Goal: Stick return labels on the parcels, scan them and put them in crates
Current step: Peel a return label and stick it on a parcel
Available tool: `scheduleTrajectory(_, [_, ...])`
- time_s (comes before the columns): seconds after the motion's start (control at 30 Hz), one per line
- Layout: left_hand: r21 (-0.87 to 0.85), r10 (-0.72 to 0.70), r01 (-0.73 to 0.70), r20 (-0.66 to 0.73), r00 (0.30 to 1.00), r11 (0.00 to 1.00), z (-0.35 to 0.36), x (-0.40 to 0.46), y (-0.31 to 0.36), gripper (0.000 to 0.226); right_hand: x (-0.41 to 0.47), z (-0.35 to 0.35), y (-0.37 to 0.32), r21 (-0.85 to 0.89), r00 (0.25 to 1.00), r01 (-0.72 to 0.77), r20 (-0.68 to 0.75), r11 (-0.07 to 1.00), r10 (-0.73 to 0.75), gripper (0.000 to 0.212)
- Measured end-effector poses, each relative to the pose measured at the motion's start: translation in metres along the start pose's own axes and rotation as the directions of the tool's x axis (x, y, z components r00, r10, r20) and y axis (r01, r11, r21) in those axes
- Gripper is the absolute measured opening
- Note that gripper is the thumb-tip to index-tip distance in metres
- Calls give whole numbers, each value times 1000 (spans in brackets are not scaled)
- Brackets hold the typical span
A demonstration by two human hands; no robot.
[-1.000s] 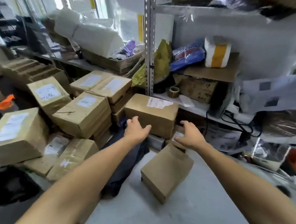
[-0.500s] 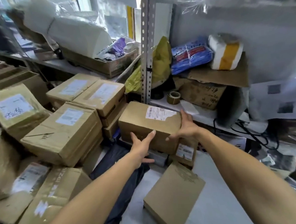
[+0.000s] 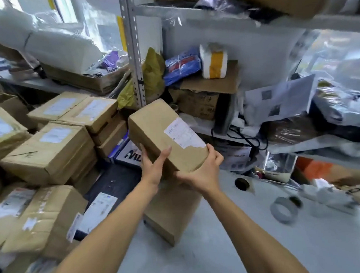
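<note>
I hold a brown cardboard parcel [image 3: 157, 129] up in the air above the grey table, tilted, with a torn white label [image 3: 182, 134] on its top face. My left hand [image 3: 153, 168] grips its near left side, thumb on the side and fingers up on the top face. My right hand [image 3: 203, 173] cups the near right corner from below, thumb on the edge. A flat brown parcel [image 3: 171, 213] lies on the table right under my hands.
Several labelled brown parcels [image 3: 52, 149] are stacked on the left. A metal shelf upright [image 3: 134, 54] stands behind, with bags, boxes and papers on its shelves. A grey tape roll [image 3: 284, 212] and a small dark roll [image 3: 242, 184] lie on the grey table [image 3: 214, 251] at right.
Both hands reached the parcel on the stack, took hold of it and lifted it up and toward me, turning it. A printed box under it now shows.
</note>
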State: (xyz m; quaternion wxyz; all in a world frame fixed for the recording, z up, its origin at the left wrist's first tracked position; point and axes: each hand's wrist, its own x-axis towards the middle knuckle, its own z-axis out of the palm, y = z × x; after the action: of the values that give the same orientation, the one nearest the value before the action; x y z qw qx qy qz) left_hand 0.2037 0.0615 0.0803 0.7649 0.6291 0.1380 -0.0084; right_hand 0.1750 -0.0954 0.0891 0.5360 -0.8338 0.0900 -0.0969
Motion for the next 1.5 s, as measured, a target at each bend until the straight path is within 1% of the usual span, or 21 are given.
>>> scheduleTrajectory(0.1, [22,-59,57,136,989,998,18,-36,-16,117,-40,-38,23,18,997,-45,-56,999,46,136])
scheduleTrajectory(0.2, [42,-39,32,170,985,999,45,-75,-36,113,-81,-78,50,30,991,-118,-66,993,120,138])
scheduleTrajectory(0.3, [44,-37,27,242,970,999,73,-106,-64,120,-119,-124,81,18,984,-173,-25,985,174,133])
scheduleTrajectory(0.33, [56,-41,27,277,960,998,80,-114,-73,121,-129,-140,92,19,981,-193,-6,981,193,124])
scheduleTrajectory(0.4, [110,-61,25,338,939,994,94,-130,-86,123,-147,-176,119,-6,976,-216,-20,976,216,96])
scheduleTrajectory(0.47, [183,-96,29,369,924,983,106,-146,-93,127,-168,-214,153,-99,961,-249,-149,963,233,65])
scheduleTrajectory(0.53, [266,-128,25,378,917,964,118,-161,-102,129,-196,-252,189,-232,907,-339,-339,912,251,45])
scheduleTrajectory(0.57, [299,-146,28,383,912,954,123,-168,-106,127,-212,-268,206,-267,863,-415,-419,870,284,42])
scheduleTrajectory(0.63, [348,-174,23,409,896,937,133,-181,-114,123,-240,-292,238,-239,748,-597,-511,766,424,51])
scheduleTrajectory(0.7, [383,-208,25,445,871,923,142,-193,-120,128,-262,-304,261,-160,628,-746,-491,646,604,72])
scheduleTrajectory(0.77, [408,-228,23,461,857,913,149,-202,-123,126,-275,-309,275,-88,551,-818,-399,568,733,87])
scheduleTrajectory(0.8, [415,-238,27,465,853,909,152,-206,-125,124,-278,-309,282,-23,528,-831,-347,556,775,88])
scheduleTrajectory(0.87, [442,-263,32,472,841,897,156,-211,-128,120,-280,-305,292,101,506,-833,-255,543,824,69])
scheduleTrajectory(0.93, [459,-280,40,469,837,888,157,-215,-129,119,-280,-303,295,134,513,-829,-203,543,834,42])
scheduleTrajectory(1.03, [488,-295,35,466,834,872,155,-219,-129,119,-267,-303,282,204,530,-806,-166,555,831,23])
scheduleTrajectory(1.13, [520,-306,36,444,842,854,152,-218,-127,120,-241,-309,249,311,577,-748,-131,586,806,17])
scheduleTrajectory(1.23, [545,-328,62,406,853,836,149,-215,-122,125,-212,-316,206,369,697,-658,-31,656,717,11])
scheduleTrajectory(1.3, [567,-345,79,380,858,820,148,-212,-117,135,-200,-322,176,386,776,-596,51,704,629,10])
scheduleTrajectory(1.37, [592,-367,94,359,858,801,147,-207,-113,139,-196,-329,146,371,833,-543,124,753,540,12])
scheduleTrajectory(1.43, [609,-381,110,337,861,786,145,-203,-109,129,-195,-336,123,342,861,-508,169,790,480,13])
scheduleTrajectory(1.5, [613,-396,135,312,864,778,142,-199,-109,120,-197,-342,108,305,865,-501,195,810,462,14])
